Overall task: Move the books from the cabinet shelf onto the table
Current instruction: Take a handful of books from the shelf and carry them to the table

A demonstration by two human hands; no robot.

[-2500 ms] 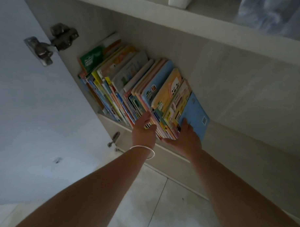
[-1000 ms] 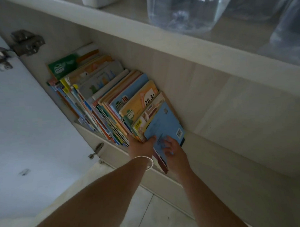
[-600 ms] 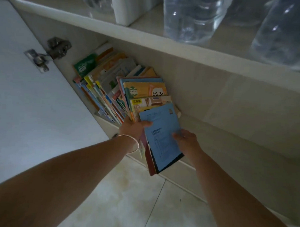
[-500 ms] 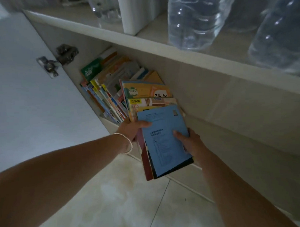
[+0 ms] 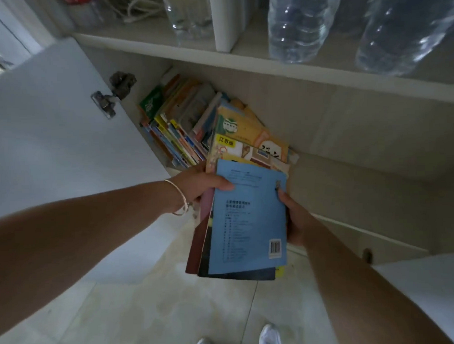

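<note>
A stack of several thin books (image 5: 248, 217), topped by a blue back cover with a barcode, lies flat between my hands, out in front of the cabinet over the floor. My left hand (image 5: 203, 185) grips its left edge, thumb on the blue cover. My right hand (image 5: 297, 218) holds the right edge from below and the side. More books (image 5: 178, 122) still lean in a row at the left end of the lower cabinet shelf (image 5: 349, 175). No table is in view.
The open cabinet door (image 5: 52, 142) with its hinge (image 5: 115, 93) stands at the left. Large clear water bottles (image 5: 298, 22) and a white container (image 5: 228, 20) fill the upper shelf. Below is a tiled floor (image 5: 148, 303) and my white shoes (image 5: 270, 337).
Both hands clasped a bundle of books at the right end of the row, tipped it flat and drew it out of the shelf toward me. The view has pulled back and up.
</note>
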